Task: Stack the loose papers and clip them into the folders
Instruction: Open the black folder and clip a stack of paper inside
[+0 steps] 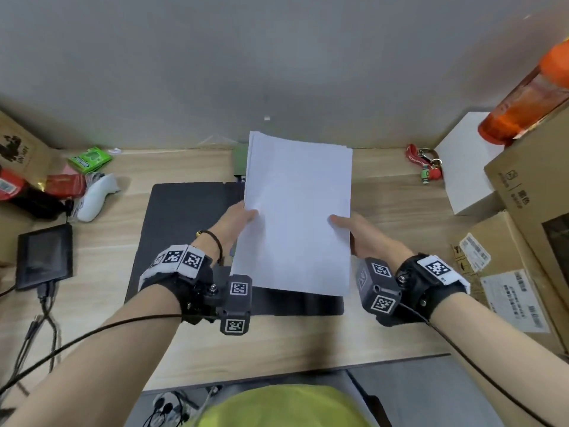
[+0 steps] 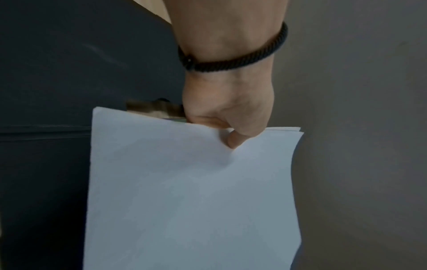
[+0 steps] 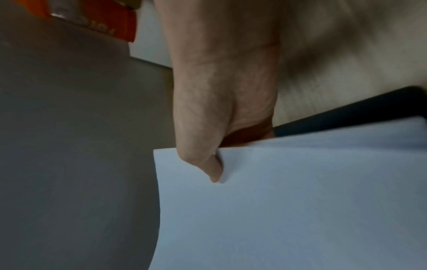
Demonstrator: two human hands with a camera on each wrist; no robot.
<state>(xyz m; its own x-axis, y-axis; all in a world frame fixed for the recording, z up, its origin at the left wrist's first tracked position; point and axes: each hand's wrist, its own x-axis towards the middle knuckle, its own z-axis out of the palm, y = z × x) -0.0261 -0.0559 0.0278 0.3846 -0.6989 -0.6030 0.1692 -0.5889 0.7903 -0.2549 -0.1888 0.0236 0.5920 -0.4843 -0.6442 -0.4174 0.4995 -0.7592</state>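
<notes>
A stack of white papers (image 1: 297,211) is held up above the open black folder (image 1: 184,229) that lies flat on the wooden desk. My left hand (image 1: 238,217) pinches the stack's left edge, thumb on top. My right hand (image 1: 351,228) pinches the right edge the same way. In the left wrist view the thumb of the left hand (image 2: 231,138) presses into the papers (image 2: 191,201), whose sheet edges are slightly uneven at the corner. In the right wrist view the right hand (image 3: 212,164) grips the papers (image 3: 289,210) with the thumb over the top sheet; the folder (image 3: 346,113) shows behind.
Cardboard boxes (image 1: 529,186) and an orange bottle (image 1: 523,97) crowd the right side. A white box (image 1: 468,161) and red keychain (image 1: 426,163) sit at back right. Snack packets (image 1: 89,158), a white controller (image 1: 97,195) and a black device (image 1: 44,257) lie left.
</notes>
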